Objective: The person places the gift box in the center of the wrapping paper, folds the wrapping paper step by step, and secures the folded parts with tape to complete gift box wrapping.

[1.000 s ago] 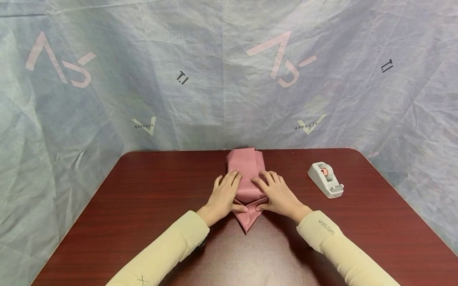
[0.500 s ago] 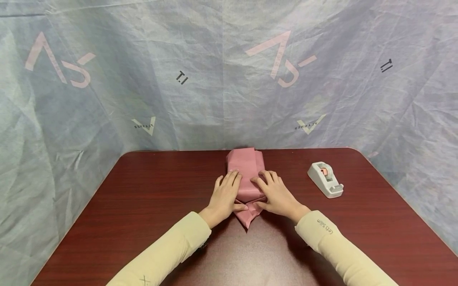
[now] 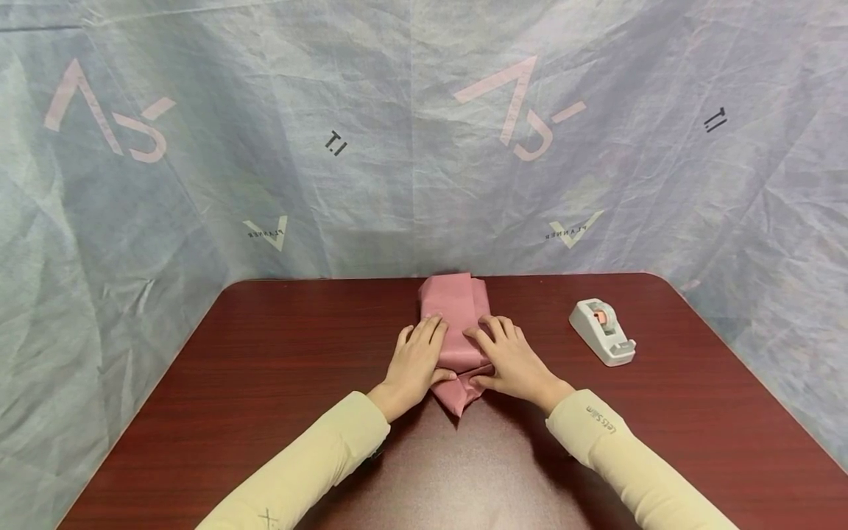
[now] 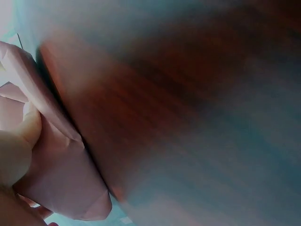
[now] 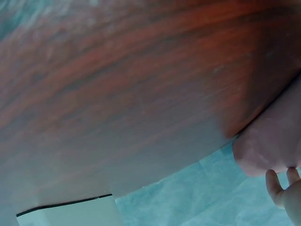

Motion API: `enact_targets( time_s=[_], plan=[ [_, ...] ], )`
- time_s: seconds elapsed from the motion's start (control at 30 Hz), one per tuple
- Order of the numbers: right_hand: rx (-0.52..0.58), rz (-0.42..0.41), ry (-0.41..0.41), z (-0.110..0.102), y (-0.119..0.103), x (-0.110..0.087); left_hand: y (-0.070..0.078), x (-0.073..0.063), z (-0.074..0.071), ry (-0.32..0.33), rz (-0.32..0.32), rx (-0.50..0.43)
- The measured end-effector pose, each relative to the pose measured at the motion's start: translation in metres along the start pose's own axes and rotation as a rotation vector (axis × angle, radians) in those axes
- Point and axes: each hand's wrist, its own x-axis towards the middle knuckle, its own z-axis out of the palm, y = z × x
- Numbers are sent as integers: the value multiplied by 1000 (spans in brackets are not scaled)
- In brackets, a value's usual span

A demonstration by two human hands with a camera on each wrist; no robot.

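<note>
A box-shaped parcel in pink wrapping paper (image 3: 457, 305) lies lengthwise near the table's far edge. Its near end tapers into a pointed paper flap (image 3: 456, 400). My left hand (image 3: 412, 361) grips the parcel's left side, fingers over the top edge and thumb on the flap. From the other side my right hand (image 3: 518, 362) holds it, fingers bent onto the top and thumb at the flap's right fold. The left wrist view shows the thumb (image 4: 31, 123) against the creased paper. In the right wrist view, fingertips (image 5: 273, 181) touch the parcel's rounded edge.
A white tape dispenser (image 3: 601, 335) stands on the dark red wooden table (image 3: 298, 346), right of the parcel. Behind the table hangs a grey-blue printed cloth (image 3: 371, 191), with more of it on both sides.
The flap's tip has drawn in slightly toward the parcel, and its folds have shifted. My left thumb has moved up a little; both hands otherwise stay in place.
</note>
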Motion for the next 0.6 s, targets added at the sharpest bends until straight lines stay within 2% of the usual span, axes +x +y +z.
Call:
enact_targets(
  time_s=[0.2,0.47,0.6],
  plan=[
    [-19,10,-14,-1,0,-1,3,0,0,-14,6,48],
    [20,-10,34,-2,-2,0,3,0,0,0,17,110],
    [31,11,38,-2,-5,0,2,2,0,-4,15,111]
  ],
)
